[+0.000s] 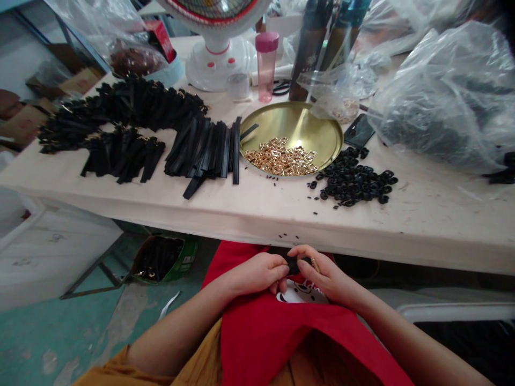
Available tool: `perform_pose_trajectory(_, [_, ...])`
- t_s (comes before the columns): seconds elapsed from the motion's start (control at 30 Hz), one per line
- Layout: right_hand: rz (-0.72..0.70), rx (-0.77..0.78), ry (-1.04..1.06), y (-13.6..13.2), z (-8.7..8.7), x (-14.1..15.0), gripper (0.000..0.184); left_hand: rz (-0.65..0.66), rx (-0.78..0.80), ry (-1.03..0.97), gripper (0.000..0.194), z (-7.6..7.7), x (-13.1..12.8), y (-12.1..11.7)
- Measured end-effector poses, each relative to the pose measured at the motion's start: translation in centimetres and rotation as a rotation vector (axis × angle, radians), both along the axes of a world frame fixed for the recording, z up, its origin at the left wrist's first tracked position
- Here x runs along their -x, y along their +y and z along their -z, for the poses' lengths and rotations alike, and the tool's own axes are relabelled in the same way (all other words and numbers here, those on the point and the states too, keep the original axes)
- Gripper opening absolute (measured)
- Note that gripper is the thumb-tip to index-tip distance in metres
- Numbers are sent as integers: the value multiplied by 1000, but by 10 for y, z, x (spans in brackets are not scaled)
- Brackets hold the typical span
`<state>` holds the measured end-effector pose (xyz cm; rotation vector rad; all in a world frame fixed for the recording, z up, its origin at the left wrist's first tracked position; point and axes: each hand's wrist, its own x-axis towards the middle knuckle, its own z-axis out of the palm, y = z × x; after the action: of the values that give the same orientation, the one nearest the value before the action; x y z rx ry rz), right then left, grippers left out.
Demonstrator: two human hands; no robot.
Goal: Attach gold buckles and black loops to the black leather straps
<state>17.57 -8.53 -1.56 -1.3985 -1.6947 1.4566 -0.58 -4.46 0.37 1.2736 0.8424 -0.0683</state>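
Note:
Over my lap, just below the table edge, my left hand point(269, 272) is closed on a black strap point(295, 264). My right hand point(322, 271) pinches the other side of the same strap. A small gold buckle point(315, 264) shows among my right fingers; whether it is joined to the strap I cannot tell. Ahead on the table, a round gold tray point(322, 120) holds a heap of gold buckles point(284, 158). Small black loops point(354, 179) lie piled to its right. Flat black straps point(205, 147) are stacked to its left.
Bundled black straps with gold fittings point(132, 104) spread over the table's left side. A fan point(217, 59), a pink-lidded cup point(266, 67), dark bottles point(308, 53) and a phone point(359, 130) stand or lie behind. Plastic bags point(450, 96) fill the right. A green bin point(187, 260) sits on the floor.

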Motion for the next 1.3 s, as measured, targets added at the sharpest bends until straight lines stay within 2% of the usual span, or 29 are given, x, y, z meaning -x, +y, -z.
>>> perform_pose_trajectory(0.17, [-102, 68, 19, 0, -6, -6, 31, 19, -15, 20, 28, -7, 1, -2])
perform_pose_trajectory(0.3, [-126, 93, 43, -2, -5, -8, 32, 25, -19, 44, 27, -9, -2, -4])
perform_pose_trajectory(0.43, [-76, 133, 69, -4, -3, -3, 31, -15, -53, 38, 23, -6, 0, -4])
perform_pose_trajectory(0.53, [9, 135, 87, -4, -2, 2, 27, -56, -19, 43, 17, -3, 1, -3])
perform_pose_trajectory(0.63, [84, 68, 55, -5, -1, 4, 18, -119, 14, 48, 24, 3, 0, -4])
perform_pose_trajectory(0.77, [100, 44, 24, -7, -1, 2, 14, -210, 56, -2, 38, 12, -2, -9])
perform_pose_trajectory(0.97, [28, 211, 151, -12, 0, -1, 20, -233, 164, -51, 42, 17, -2, -18])
perform_pose_trajectory(1.13, [97, 340, 301, -14, 5, 2, 26, -137, 44, -39, 35, 8, 2, -14])
perform_pose_trajectory(1.2, [85, 358, 323, -14, 4, 3, 28, -118, 7, -48, 34, 5, 5, -12])
perform_pose_trajectory(1.3, [28, 414, 350, -13, 0, 0, 38, -102, 44, -118, 36, 6, 7, -14])
